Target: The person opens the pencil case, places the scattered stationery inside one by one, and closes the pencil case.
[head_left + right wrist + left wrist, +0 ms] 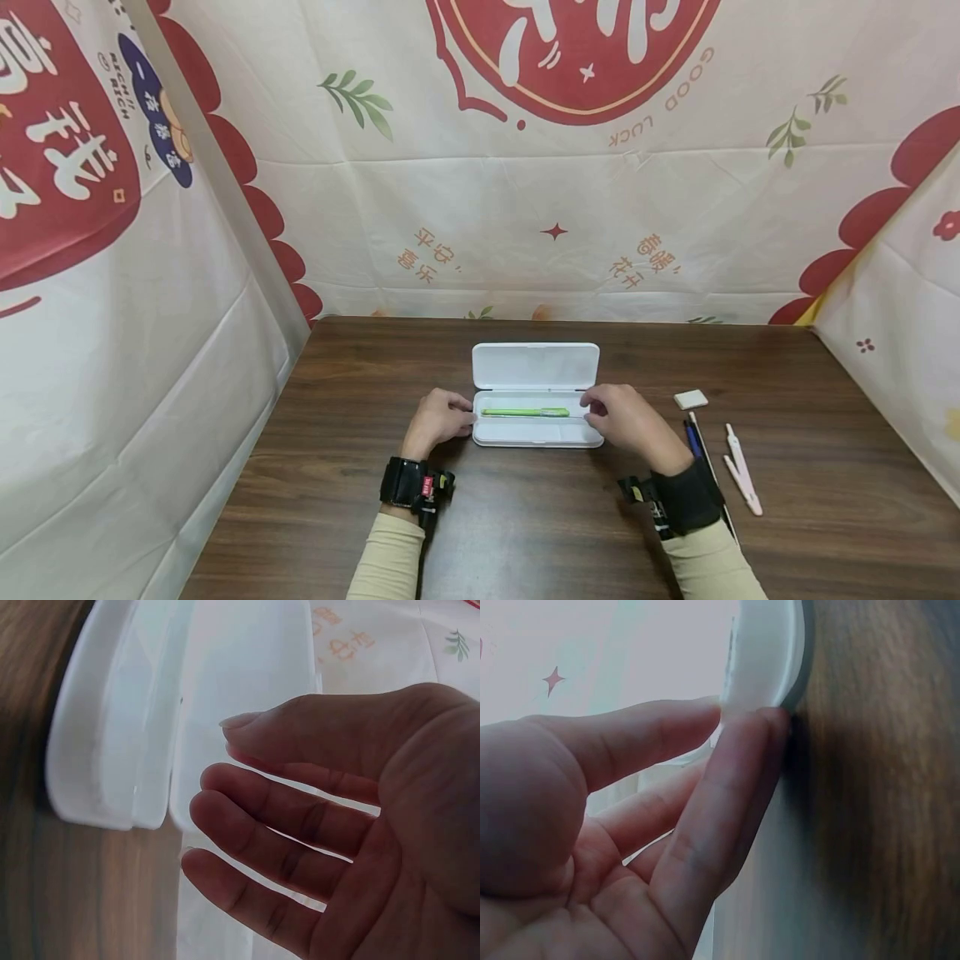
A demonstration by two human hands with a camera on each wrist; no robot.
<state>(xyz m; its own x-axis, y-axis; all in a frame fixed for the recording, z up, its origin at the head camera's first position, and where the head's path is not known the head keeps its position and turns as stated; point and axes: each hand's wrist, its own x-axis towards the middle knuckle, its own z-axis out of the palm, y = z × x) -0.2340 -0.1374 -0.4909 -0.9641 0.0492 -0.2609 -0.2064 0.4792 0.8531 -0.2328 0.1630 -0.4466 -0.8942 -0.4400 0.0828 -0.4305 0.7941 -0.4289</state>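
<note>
A white pencil case [495, 432] lies with its lid [536, 367] raised at the back. Inside it, a green pen [517, 412] rests lengthwise in the rear part. My left hand [441, 415] pinches the case's left end; the left wrist view puts the thumb at the rim and the fingers [720, 780] against the outer side wall. Over the right end of the case hovers my right hand [626, 421]. Its fingers [247, 825] are loosely bent and hold nothing, apart from the case in the right wrist view.
Right of the case lie a white eraser [691, 399], a blue pen [692, 439] and a white compass-like tool [741, 471] with two legs. A thin dark stick with a white tip [694, 419] runs partly under my right wrist. Printed cloth [480, 192] hangs behind the wooden table [360, 375].
</note>
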